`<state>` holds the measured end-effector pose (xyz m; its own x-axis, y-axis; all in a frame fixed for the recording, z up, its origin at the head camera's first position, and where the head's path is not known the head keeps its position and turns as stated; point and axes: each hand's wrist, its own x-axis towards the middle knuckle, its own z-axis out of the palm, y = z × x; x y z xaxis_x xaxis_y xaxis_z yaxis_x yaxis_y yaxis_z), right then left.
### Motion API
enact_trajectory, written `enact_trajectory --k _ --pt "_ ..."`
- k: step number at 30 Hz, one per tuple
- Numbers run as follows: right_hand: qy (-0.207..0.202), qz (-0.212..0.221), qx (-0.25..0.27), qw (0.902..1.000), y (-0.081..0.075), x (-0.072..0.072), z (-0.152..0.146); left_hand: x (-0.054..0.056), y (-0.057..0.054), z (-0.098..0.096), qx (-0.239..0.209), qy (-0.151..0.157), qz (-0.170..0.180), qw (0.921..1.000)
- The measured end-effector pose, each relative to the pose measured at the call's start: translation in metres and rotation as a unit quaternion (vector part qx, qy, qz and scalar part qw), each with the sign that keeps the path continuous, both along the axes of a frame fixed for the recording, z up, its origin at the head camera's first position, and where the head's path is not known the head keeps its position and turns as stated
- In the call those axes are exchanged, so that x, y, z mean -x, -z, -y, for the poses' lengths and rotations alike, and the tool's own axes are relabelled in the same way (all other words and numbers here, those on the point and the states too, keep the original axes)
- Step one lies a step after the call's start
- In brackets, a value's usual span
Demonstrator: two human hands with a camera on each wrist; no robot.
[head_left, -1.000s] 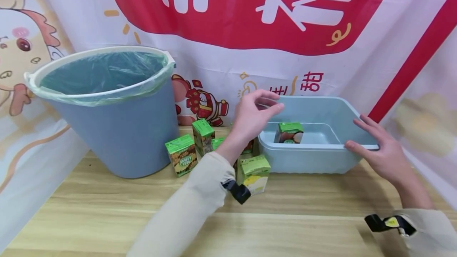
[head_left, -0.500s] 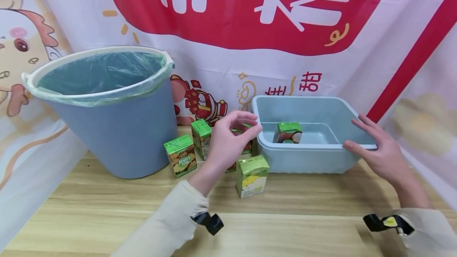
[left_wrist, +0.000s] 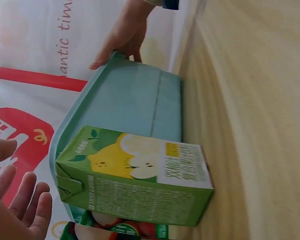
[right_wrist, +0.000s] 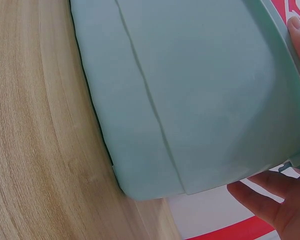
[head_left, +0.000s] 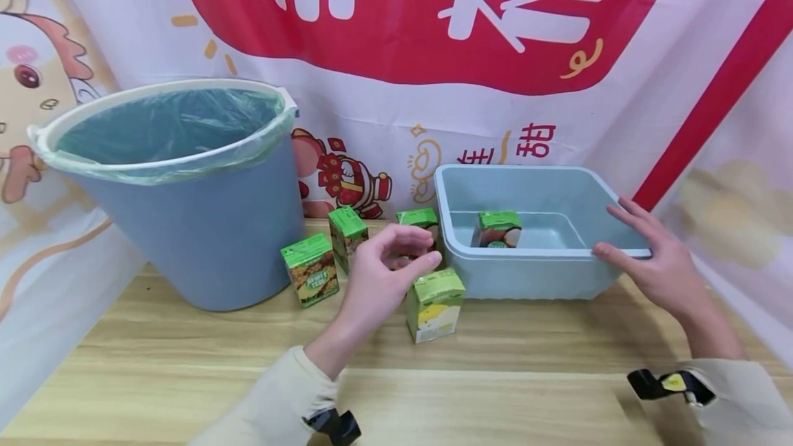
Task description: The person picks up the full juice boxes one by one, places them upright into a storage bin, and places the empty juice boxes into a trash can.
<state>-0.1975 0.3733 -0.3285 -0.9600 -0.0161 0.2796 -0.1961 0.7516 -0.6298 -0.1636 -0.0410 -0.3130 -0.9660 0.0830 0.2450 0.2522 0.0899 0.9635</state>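
Closest to me are two pale sleeves, the left sleeve (head_left: 266, 401) and the right sleeve (head_left: 737, 401), each with a small black camera strapped at the wrist, reaching in over a wood-grain tabletop (head_left: 458, 401). Just past them, a green juice carton (head_left: 436, 312) printed with yellow fruit stands upright, near the front left corner of a light blue plastic tub. The left hand (head_left: 379, 274) hangs beside and a little above that carton, its fingers loosely bent and the thumb held apart from them. It holds nothing, and the left wrist view shows a gap between its fingers and the carton.

Over on the right, the right hand (head_left: 665, 267) grips the front right corner of the tub (head_left: 526, 279), thumb over the near rim and fingers round the end wall. Inside the tub, toward its left, a green-topped carton (head_left: 499, 231) with a dark red and white print stands upright.

Left of the left hand stands a brown-printed carton (head_left: 312, 272), and slightly farther back a narrower carton (head_left: 347, 231). Behind the hand, a green-topped carton by the tub (head_left: 418, 217) is partly covered by its fingers.

A tall blue-grey bin (head_left: 229, 226) rises at the far left, a thin green liner (head_left: 186, 129) folded over its white rim. At the back hangs a white cloth (head_left: 372, 98) with a big red panel and cartoon figures.
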Motion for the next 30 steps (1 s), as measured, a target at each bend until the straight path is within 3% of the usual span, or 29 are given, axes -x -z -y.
enact_trajectory --k 14,20,30 --pt "0.003 0.003 -0.003 1.0000 -0.001 -0.001 0.002 -0.010 0.028 0.011 0.062 0.020 0.014 0.9978" --pt "0.000 0.004 -0.004 1.0000 -0.001 -0.001 0.001 -0.011 0.035 0.011 0.091 0.031 -0.002 0.9954" --pt "0.000 0.005 -0.002 1.0000 -0.002 -0.002 0.001 -0.011 0.039 0.010 0.115 0.030 0.003 0.9929"
